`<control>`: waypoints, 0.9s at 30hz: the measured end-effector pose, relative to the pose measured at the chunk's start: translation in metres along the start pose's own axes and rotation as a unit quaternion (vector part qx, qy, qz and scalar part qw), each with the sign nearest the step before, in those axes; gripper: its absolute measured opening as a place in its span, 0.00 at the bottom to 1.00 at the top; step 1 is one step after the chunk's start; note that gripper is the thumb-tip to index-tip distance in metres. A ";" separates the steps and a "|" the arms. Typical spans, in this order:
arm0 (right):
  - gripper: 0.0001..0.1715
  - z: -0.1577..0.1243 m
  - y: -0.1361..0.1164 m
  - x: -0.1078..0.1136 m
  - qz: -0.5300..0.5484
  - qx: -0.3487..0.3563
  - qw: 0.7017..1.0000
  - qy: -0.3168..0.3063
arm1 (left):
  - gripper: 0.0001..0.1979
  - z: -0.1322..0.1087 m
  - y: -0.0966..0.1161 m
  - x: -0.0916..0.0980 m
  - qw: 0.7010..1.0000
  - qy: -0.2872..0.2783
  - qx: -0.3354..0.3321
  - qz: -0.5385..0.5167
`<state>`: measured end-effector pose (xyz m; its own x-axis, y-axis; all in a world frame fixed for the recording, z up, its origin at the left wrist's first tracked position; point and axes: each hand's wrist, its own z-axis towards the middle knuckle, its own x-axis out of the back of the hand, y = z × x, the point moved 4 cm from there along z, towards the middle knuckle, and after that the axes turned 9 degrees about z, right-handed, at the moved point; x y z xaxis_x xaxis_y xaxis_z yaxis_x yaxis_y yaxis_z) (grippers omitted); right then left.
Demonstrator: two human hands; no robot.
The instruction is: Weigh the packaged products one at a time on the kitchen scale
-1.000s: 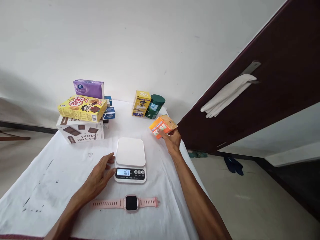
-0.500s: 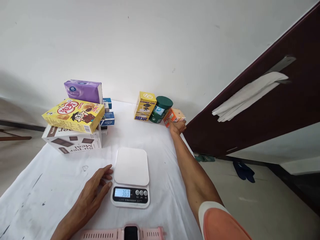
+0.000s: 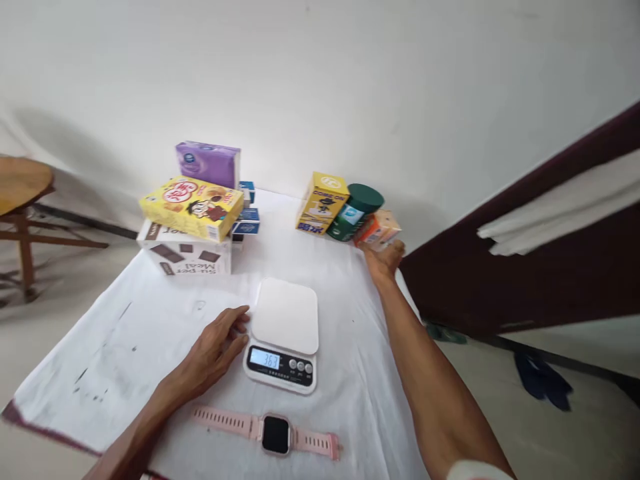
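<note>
My right hand [image 3: 384,259] reaches to the table's far right edge and grips a small orange box [image 3: 379,229], which rests against a dark green canister [image 3: 356,212]. A yellow box [image 3: 321,203] stands left of the canister. My left hand [image 3: 217,347] lies flat on the white cloth, fingers stretched out, touching the left side of a white kitchen scale [image 3: 284,333] whose platform is bare and whose display reads 363. A pink smartwatch [image 3: 273,432] lies in front of the scale.
At the back left stand stacked boxes: a yellow snack box [image 3: 193,207] on a white chocolate-print box [image 3: 187,252], a purple tissue pack [image 3: 207,163] behind, small blue boxes [image 3: 247,220] beside. A dark door [image 3: 550,267] is at right, a wooden table [image 3: 20,193] at left.
My right hand carried the orange box from beside the scale to the far right edge, next to the green canister. The scale reading went from 161 to 363. The camera swung left.
</note>
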<state>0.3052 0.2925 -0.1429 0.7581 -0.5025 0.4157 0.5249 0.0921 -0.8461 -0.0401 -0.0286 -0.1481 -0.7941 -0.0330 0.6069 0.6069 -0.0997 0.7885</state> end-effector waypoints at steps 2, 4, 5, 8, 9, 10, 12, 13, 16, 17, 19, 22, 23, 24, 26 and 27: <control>0.36 -0.018 -0.007 0.005 0.012 0.006 0.999 0.042 | 0.21 -0.001 0.001 0.000 1.000 0.001 -0.011 0.000; 0.32 -0.038 -0.026 0.007 0.041 0.042 0.996 0.070 | 0.21 -0.002 0.001 -0.001 1.000 0.003 -0.017 0.003; 0.30 -0.050 -0.040 0.006 0.064 0.074 0.993 0.066 | 0.21 -0.003 0.001 -0.001 1.000 0.004 -0.019 0.003; 0.27 -0.087 -0.096 -0.004 0.139 0.165 0.976 -0.019 | 0.22 -0.005 0.002 -0.002 1.000 0.006 -0.026 -0.001; 0.28 -0.099 -0.118 -0.009 0.157 0.175 0.970 -0.061 | 0.22 -0.006 0.002 -0.003 1.000 0.005 -0.028 -0.005; 0.29 -0.111 -0.140 -0.016 0.180 0.179 0.961 -0.109 | 0.23 -0.007 0.002 -0.004 1.000 0.004 -0.027 -0.010; 0.35 -0.135 -0.186 -0.032 0.219 0.188 0.934 -0.212 | 0.23 -0.007 0.002 -0.005 1.000 0.002 -0.017 -0.024; 0.40 -0.146 -0.208 -0.041 0.217 0.202 0.919 -0.259 | 0.23 -0.007 0.001 -0.004 0.999 0.001 -0.008 -0.032; 0.55 -0.175 -0.269 -0.069 0.148 0.286 0.881 -0.347 | 0.24 -0.002 -0.003 0.001 0.998 -0.018 0.020 -0.060; 0.59 -0.182 -0.285 -0.078 0.114 0.310 0.870 -0.365 | 0.24 0.001 -0.005 0.004 0.997 -0.035 0.025 -0.070; 0.64 -0.192 -0.307 -0.096 0.036 0.324 0.859 -0.396 | 0.26 0.010 -0.009 0.010 0.992 -0.084 0.034 -0.088; 0.60 -0.199 -0.320 -0.111 -0.069 0.301 0.856 -0.415 | 0.27 0.028 -0.017 0.017 0.988 -0.122 0.042 -0.082; 0.57 -0.199 -0.320 -0.112 -0.093 0.296 0.855 -0.415 | 0.27 0.034 -0.020 0.019 0.990 -0.115 0.040 -0.072; 0.54 -0.199 -0.320 -0.112 -0.112 0.292 0.855 -0.415 | 0.27 0.041 -0.023 0.020 0.992 -0.101 0.036 -0.065; 0.51 -0.198 -0.317 -0.111 -0.136 0.284 0.853 -0.416 | 0.24 0.052 -0.029 0.018 0.995 -0.066 0.025 -0.065; 0.51 -0.196 -0.315 -0.111 -0.142 0.278 0.852 -0.420 | 0.23 0.057 -0.032 0.016 0.996 -0.050 0.021 -0.075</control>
<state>-0.0206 0.1509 0.0122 0.4565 0.1987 0.8673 0.6583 0.5804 -0.4794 -0.0701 0.0305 -0.1584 -0.8702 0.0780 0.4865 0.4836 -0.0535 0.8736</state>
